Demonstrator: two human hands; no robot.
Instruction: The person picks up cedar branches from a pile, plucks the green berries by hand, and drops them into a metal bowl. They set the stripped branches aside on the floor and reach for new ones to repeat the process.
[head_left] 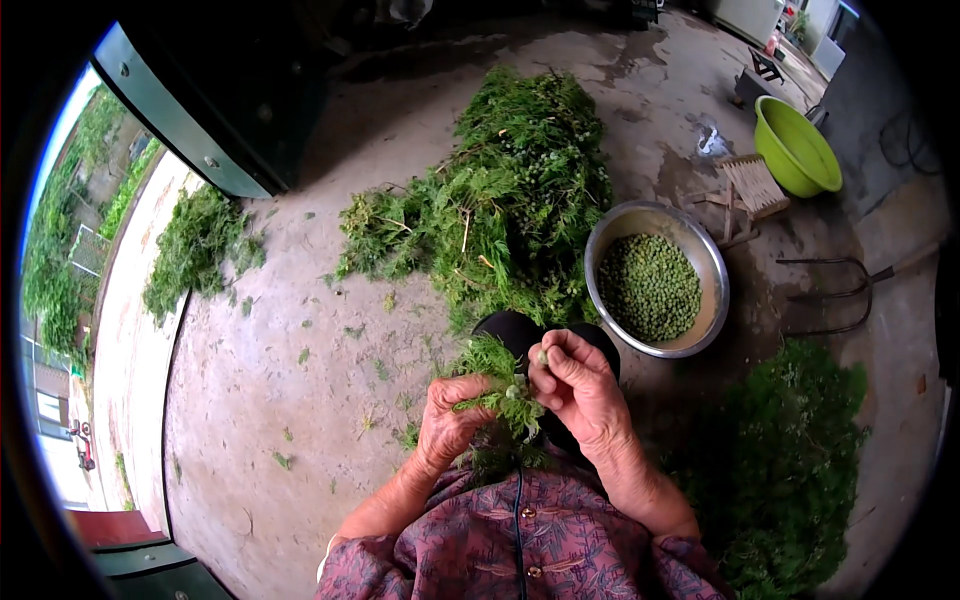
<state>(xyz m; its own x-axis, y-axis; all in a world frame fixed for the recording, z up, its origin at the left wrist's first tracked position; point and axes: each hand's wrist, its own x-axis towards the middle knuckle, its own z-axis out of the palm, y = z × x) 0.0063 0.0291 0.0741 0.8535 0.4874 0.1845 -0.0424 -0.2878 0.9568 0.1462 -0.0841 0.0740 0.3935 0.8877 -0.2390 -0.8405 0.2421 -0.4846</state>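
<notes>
My left hand (452, 420) is closed around a leafy green sprig (516, 408). My right hand (588, 388) pinches a small round green fruit (542, 357) just beside it. Ahead and to my right, a metal basin (714, 292) on the concrete floor (290, 370) holds many similar fruits (650, 285), next to a heap of cut branches (525, 170).

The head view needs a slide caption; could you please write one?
Left hand holding a leafy sprig, right hand pinching a fruit, near a basin of green fruits.
</notes>
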